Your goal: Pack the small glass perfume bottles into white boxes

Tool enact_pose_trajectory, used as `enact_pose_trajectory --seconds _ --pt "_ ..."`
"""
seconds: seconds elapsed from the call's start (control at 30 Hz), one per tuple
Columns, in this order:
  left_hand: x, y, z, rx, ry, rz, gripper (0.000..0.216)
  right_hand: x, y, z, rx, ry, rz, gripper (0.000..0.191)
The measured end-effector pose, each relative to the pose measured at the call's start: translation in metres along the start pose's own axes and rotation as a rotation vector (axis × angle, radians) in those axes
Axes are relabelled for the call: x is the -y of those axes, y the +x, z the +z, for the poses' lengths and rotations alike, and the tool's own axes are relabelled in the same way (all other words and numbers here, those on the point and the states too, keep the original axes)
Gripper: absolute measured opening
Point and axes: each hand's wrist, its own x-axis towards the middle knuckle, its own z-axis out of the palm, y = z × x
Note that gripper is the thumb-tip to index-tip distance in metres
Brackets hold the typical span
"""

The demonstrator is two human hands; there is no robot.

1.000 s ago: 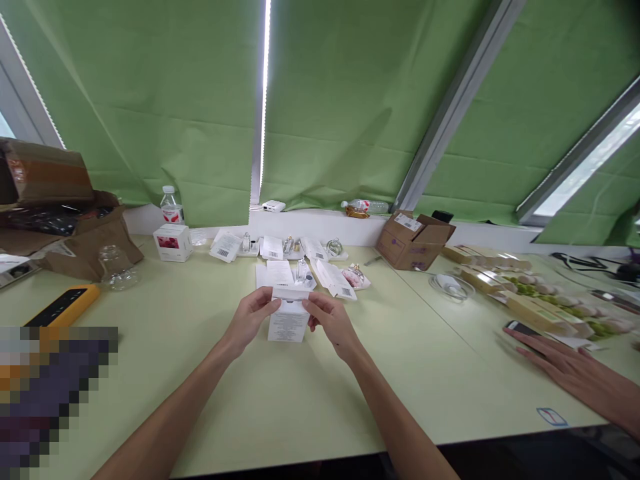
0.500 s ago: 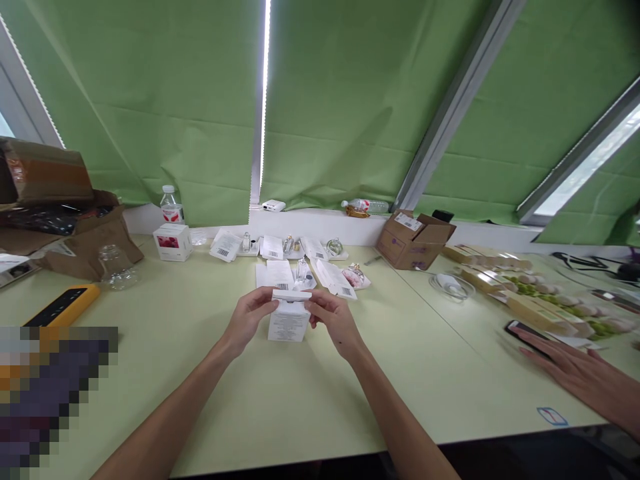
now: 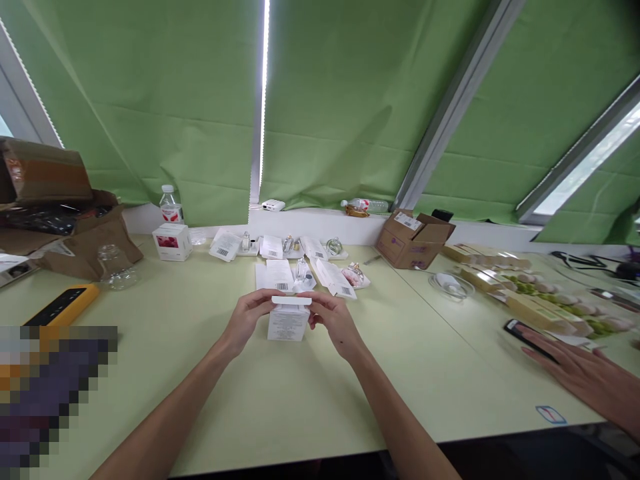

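Observation:
A small white carton with fine print on its front stands on the table between my hands. Its top flap is raised slightly and juts toward me. My left hand has its fingers closed at the flap's left end. From the other side, my right hand grips the flap's right end, its lower fingers curled beside the carton. The thumb tips are partly hidden by the flap. Just beyond stand perfume bottles, one clear bottle and one pinkish bottle, beside flat white packages with barcodes.
A white box with a red picture, a glass jar and a yellow-and-black device are at left. Rightward are an opened cardboard box, a coiled white cable and egg cartons. Another person's hand rests by a phone.
The carton's top flap has tipped down toward me, and its edge now covers my thumb tips. My hands stay in nearly the same place. The other person's hand has shifted slightly off the phone.

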Motion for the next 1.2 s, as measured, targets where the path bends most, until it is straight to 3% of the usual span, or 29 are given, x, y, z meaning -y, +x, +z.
enact_pose_trajectory --seconds 0.27,0.53,0.7,1.2 --pt "-0.0006 0.0000 0.0012 -0.026 -0.048 -0.012 0.024 -0.0013 -0.0001 0.0000 -0.022 0.013 0.014 0.027" --pt "-0.0067 -0.0015 0.0018 -0.016 -0.063 -0.017 0.027 -0.0018 0.0003 0.0011 -0.027 -0.028 0.045 0.045" --pt "-0.0078 -0.0021 0.0040 0.006 -0.067 -0.005 0.033 -0.0016 -0.0002 0.0006 -0.004 -0.029 0.040 0.041" --pt "-0.0059 -0.0008 0.0034 0.003 -0.059 -0.036 0.026 -0.0002 -0.0009 0.0006 0.004 -0.034 0.046 0.038"
